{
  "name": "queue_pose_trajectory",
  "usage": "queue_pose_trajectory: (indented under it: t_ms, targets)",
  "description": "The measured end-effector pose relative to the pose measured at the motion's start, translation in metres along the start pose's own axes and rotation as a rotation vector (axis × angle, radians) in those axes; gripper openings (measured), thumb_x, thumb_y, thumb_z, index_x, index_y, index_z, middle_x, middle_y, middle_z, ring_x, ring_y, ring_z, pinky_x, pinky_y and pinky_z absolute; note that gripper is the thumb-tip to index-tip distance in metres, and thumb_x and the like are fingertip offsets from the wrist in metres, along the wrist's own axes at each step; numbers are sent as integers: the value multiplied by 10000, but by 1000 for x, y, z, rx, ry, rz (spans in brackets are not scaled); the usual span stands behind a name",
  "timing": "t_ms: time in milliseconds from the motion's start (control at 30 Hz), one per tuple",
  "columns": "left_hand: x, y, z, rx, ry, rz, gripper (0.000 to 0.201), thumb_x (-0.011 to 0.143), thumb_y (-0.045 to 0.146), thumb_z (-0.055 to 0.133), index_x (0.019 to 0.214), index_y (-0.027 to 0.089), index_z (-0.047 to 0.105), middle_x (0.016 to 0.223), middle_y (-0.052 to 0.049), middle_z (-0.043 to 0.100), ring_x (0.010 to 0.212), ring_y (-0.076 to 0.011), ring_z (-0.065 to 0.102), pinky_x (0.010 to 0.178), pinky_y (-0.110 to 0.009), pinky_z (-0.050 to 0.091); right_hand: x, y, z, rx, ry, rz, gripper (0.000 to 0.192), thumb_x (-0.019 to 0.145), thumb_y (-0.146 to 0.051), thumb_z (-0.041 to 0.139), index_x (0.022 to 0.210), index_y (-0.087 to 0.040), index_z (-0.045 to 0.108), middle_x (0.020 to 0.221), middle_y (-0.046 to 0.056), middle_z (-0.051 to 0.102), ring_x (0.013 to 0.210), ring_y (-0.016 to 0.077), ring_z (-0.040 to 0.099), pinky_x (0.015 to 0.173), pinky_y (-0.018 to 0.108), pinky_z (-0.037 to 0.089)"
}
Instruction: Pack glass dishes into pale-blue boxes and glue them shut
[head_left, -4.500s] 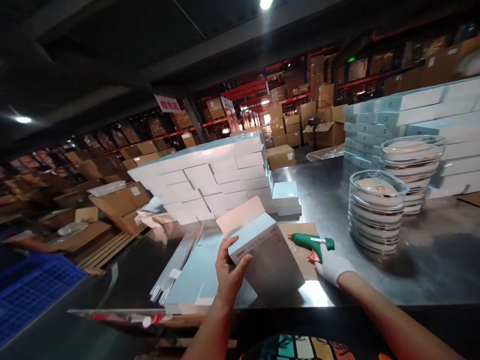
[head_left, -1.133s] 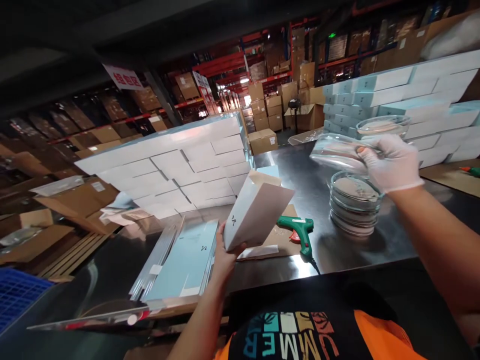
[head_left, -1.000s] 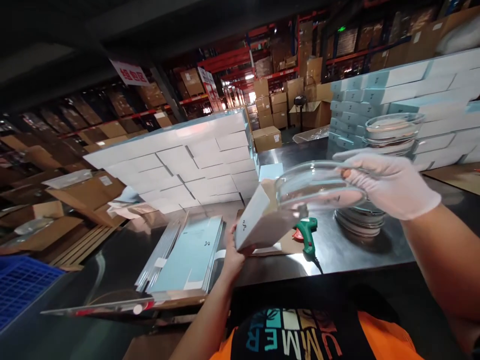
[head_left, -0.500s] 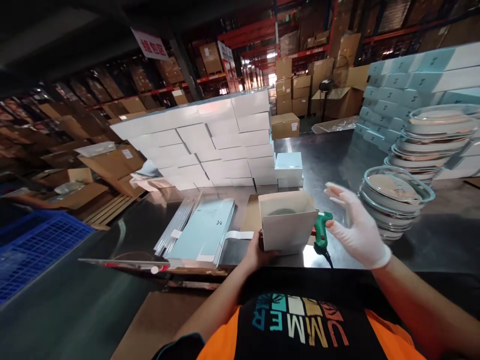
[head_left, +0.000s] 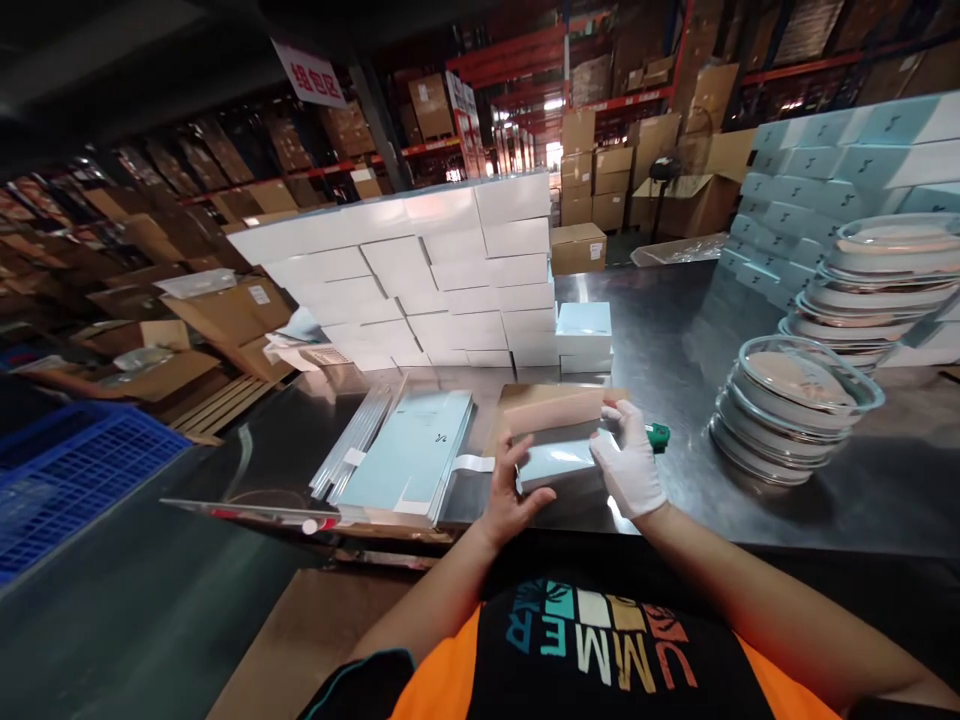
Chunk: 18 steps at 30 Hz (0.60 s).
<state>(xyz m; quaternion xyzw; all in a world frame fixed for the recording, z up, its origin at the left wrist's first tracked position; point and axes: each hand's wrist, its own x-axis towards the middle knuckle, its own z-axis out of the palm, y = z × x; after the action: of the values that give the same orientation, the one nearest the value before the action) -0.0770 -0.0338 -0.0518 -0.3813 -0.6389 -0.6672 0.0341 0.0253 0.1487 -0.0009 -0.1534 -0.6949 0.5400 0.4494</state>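
Observation:
A small carton (head_left: 559, 457) lies between my hands, its pale blue, shiny side facing me and a brown inner flap (head_left: 555, 410) raised at the back. My bare left hand (head_left: 514, 495) is at its left end, fingers and thumb spread; whether it touches the carton is hard to tell. The white-gloved right hand (head_left: 631, 465) grips the carton's right end, thumb in front and fingers by the flap. Just beyond that glove shows part of a green glue gun (head_left: 658, 436); the rest is hidden. What the carton contains is out of sight.
Flat light-blue cartons (head_left: 409, 450) lie to the left on the metal table (head_left: 682, 400). A wall of white boxes (head_left: 450, 270) stands behind. Stacked glass dishes (head_left: 787, 410) stand at the right, with blue boxes (head_left: 810, 190) beyond. A blue crate (head_left: 82, 480) is at far left.
The carton has tipped from standing with its top open towards me to lying lower. My right hand has moved left onto it, covering much of the glue gun. My left fingers have spread.

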Motion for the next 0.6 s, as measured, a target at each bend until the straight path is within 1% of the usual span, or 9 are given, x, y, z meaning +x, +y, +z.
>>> queue_pose_trajectory:
  t_ms: [67,133,167,233,267,333,467,533,600]
  targets:
    - [-1,-3,-8,63,-84,-7,751,686,781,907,1206,258,769,1235,-151,744,1406,-405,580,1263,-602,393,8,3,-16,-63,-78,-66,489,957,-434,639,1412,-260,598,1302,111,765,1121,240,752,946,393,632]
    - [3,-1,-17,81,-56,-11,697,686,774,912,1146,263,799,1128,-124,778,1336,-395,629,1273,-609,376,18,6,-38,-307,-187,-86,424,1003,-492,577,1322,-226,665,1281,146,764,1129,277,745,940,426,619]
    - [6,1,-20,79,-8,-17,699,689,789,901,1136,260,804,1117,-118,784,1315,-388,645,1271,-597,379,23,7,-48,-500,-252,-39,409,999,-511,581,1245,-207,702,1252,169,766,1125,309,742,946,458,608]
    - [13,9,-26,75,97,-40,711,694,829,871,1104,251,808,1109,-110,786,1293,-378,658,1250,-566,399,31,12,-66,-879,-373,151,387,927,-492,682,1135,-170,738,1168,219,770,1064,381,751,929,524,589]
    - [17,13,-27,69,139,-54,717,700,843,855,1092,245,807,1113,-109,785,1277,-372,664,1226,-548,421,34,16,-71,-1003,-410,259,394,879,-456,736,1129,-151,740,1114,236,773,998,402,759,896,542,587]
    - [23,22,-29,41,192,-80,727,725,857,825,1094,232,800,1121,-108,782,1219,-355,684,1142,-501,482,37,23,-78,-1091,-445,402,462,813,-379,791,1196,-130,724,1022,235,783,871,400,768,816,530,596]
    - [28,38,-30,-35,214,-124,705,781,836,795,1127,223,776,1106,-93,781,1080,-307,718,976,-414,552,35,32,-86,-889,-329,422,513,784,-323,752,1277,-198,681,921,115,797,789,319,766,719,425,619]
    - [29,44,-31,-60,219,-145,694,780,819,810,1127,220,771,1104,-91,784,1072,-302,719,960,-401,556,28,31,-89,-786,-212,396,578,794,-352,711,1347,-199,637,964,98,799,868,323,779,776,433,639]
    - [29,49,-30,-83,205,-165,689,774,802,830,1130,216,772,1103,-91,787,1063,-301,723,948,-396,561,19,24,-91,-737,-65,282,680,811,-411,691,1443,-192,570,1105,137,793,1023,362,776,909,493,639]
